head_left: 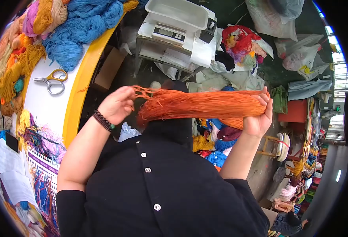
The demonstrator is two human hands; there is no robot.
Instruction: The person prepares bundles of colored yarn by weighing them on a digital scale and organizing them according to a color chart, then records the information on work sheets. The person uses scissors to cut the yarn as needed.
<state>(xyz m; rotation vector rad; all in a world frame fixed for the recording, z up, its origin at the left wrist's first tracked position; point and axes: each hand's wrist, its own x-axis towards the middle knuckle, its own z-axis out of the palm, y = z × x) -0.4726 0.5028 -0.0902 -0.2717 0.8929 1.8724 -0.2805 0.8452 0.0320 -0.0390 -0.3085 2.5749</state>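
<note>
A long hank of orange yarn [205,103] stretches level across the front of my chest. My right hand [259,114] is wrapped round its smooth folded end. At the other end, my left hand [116,104] pinches a few thin strands drawn out from the hank, its fingers bent and close together. The yarn looks loose and frayed near the left hand. A dark beaded bracelet [104,119] circles the left wrist. Part of the orange yarn hangs below the right hand.
Scissors [49,80] lie on the yellow-edged white table [39,102] at left, near heaped blue yarn [83,27]. Ahead stands a digital scale [169,34] on a metal stand. Coloured yarn bundles [217,138], plastic bags [276,17] and a green crate [278,99] sit on the right.
</note>
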